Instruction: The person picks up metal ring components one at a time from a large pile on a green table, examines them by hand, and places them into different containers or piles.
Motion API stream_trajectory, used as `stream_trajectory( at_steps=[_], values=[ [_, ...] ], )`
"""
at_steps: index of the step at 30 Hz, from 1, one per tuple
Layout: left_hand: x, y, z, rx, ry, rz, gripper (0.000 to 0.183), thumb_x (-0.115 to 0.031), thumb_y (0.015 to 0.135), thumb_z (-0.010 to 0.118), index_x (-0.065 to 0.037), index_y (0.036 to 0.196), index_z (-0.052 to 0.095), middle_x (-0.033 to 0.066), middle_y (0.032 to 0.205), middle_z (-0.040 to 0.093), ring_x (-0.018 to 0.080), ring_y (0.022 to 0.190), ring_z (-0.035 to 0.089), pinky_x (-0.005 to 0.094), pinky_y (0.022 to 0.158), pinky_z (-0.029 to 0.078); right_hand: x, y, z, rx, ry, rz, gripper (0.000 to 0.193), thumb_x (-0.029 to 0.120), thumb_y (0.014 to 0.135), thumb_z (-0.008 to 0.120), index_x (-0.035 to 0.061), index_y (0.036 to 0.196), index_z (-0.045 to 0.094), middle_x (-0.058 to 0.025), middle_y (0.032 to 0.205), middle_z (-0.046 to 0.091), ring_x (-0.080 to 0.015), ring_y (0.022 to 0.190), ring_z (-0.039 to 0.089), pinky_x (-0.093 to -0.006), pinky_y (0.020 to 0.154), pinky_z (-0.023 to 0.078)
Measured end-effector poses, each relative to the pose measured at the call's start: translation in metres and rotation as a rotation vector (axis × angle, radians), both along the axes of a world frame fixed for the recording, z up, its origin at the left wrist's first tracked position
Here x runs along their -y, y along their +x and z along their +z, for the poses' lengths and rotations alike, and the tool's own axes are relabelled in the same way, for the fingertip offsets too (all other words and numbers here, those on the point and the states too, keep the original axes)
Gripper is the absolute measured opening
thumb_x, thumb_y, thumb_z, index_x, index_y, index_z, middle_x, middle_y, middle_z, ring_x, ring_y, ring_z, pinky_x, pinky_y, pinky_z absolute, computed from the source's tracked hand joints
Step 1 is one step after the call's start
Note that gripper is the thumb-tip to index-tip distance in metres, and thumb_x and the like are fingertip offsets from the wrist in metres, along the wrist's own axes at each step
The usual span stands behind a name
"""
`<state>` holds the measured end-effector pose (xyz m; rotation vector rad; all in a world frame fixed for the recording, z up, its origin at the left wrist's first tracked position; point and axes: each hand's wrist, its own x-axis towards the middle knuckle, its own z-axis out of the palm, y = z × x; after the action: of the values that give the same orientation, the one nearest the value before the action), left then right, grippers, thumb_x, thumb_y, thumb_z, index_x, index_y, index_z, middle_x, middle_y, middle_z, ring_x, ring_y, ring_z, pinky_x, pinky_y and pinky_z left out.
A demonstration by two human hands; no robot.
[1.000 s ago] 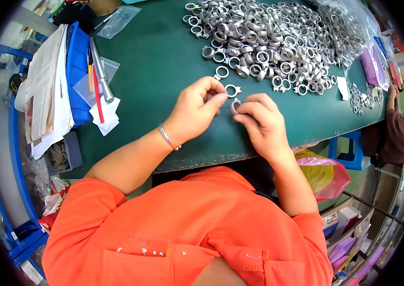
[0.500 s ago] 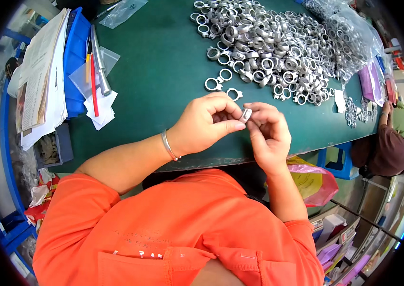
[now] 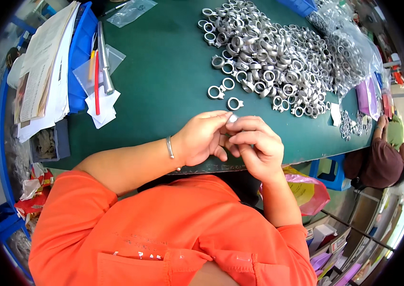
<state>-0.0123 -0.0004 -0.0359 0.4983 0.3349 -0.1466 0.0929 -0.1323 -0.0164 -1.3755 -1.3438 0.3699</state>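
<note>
My left hand [image 3: 205,137] and my right hand [image 3: 256,145] meet over the near edge of the green table [image 3: 164,71], fingers curled together around a small silver metal ring part [image 3: 232,118], mostly hidden between the fingertips. A thin bracelet [image 3: 169,148] circles my left wrist. Three loose ring parts [image 3: 225,92] lie just beyond my hands. Farther back spreads a big heap of the same silver rings [image 3: 273,57].
At the left lie a stack of papers [image 3: 40,71], a blue tray [image 3: 80,52], a clear bag with red and yellow pens [image 3: 96,76] and a metal tool [image 3: 104,59]. Bagged rings [image 3: 350,47] and a purple pouch [image 3: 368,97] sit at right. Another person [image 3: 383,152] sits beyond the table's right end.
My hands have drawn closer to me and closed together over the ring part, which showed between the fingertips half a second ago and is now mostly covered.
</note>
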Motion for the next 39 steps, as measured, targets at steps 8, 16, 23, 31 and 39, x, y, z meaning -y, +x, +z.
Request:
stream_trajectory(
  at_steps=[8, 16, 23, 31, 39],
  values=[
    [-0.006, 0.005, -0.005, -0.015, 0.265, 0.300, 0.018, -0.020, 0.092, 0.048, -0.003, 0.095, 0.054, 0.0050, 0.083, 0.059, 0.0087, 0.065, 0.054, 0.0217, 0.052, 0.044, -0.021, 0.015, -0.012, -0.119, -0.096, -0.219, 0.028, -0.004, 0.075, 0.062, -0.0002, 0.102, 0.058, -0.0096, 0.101, 0.055, -0.0151, 0.078, 0.056, -0.0235, 0.066, 0.045],
    [0.000, 0.003, -0.003, 0.061, 0.401, 0.386, 0.019, -0.011, 0.089, 0.052, 0.002, 0.103, 0.058, 0.0074, 0.089, 0.062, 0.0110, 0.075, 0.059, 0.0222, 0.066, 0.048, -0.010, 0.007, -0.021, -0.305, -0.101, -0.289, 0.031, -0.004, 0.070, 0.070, -0.0025, 0.098, 0.058, -0.0103, 0.097, 0.058, -0.0124, 0.075, 0.059, -0.0240, 0.067, 0.050],
    [0.004, 0.002, -0.004, 0.111, 0.534, 0.380, 0.018, -0.005, 0.087, 0.052, 0.004, 0.102, 0.060, 0.0084, 0.092, 0.063, 0.0113, 0.077, 0.058, 0.0239, 0.072, 0.049, -0.009, -0.001, -0.022, -0.263, 0.107, -0.293, 0.031, -0.006, 0.072, 0.068, -0.0030, 0.100, 0.055, -0.0129, 0.098, 0.058, -0.0148, 0.079, 0.060, -0.0252, 0.070, 0.050],
    [0.001, 0.003, -0.003, 0.283, 0.519, 0.400, 0.015, 0.002, 0.083, 0.055, 0.003, 0.097, 0.062, 0.0067, 0.094, 0.057, 0.0141, 0.085, 0.057, 0.0250, 0.076, 0.048, 0.000, -0.004, -0.022, -0.399, -0.056, -0.183, 0.026, 0.001, 0.084, 0.056, -0.0061, 0.109, 0.055, -0.0129, 0.094, 0.058, -0.0178, 0.079, 0.061, -0.0273, 0.068, 0.051],
    [0.001, 0.002, -0.002, 0.280, 0.603, 0.424, 0.013, 0.004, 0.079, 0.060, 0.002, 0.091, 0.063, 0.0062, 0.089, 0.055, 0.0148, 0.085, 0.057, 0.0249, 0.076, 0.049, 0.002, -0.002, -0.025, -0.550, -0.038, -0.058, 0.024, 0.006, 0.089, 0.049, -0.0067, 0.109, 0.055, -0.0166, 0.097, 0.059, -0.0201, 0.076, 0.061, -0.0288, 0.068, 0.051]
  ],
)
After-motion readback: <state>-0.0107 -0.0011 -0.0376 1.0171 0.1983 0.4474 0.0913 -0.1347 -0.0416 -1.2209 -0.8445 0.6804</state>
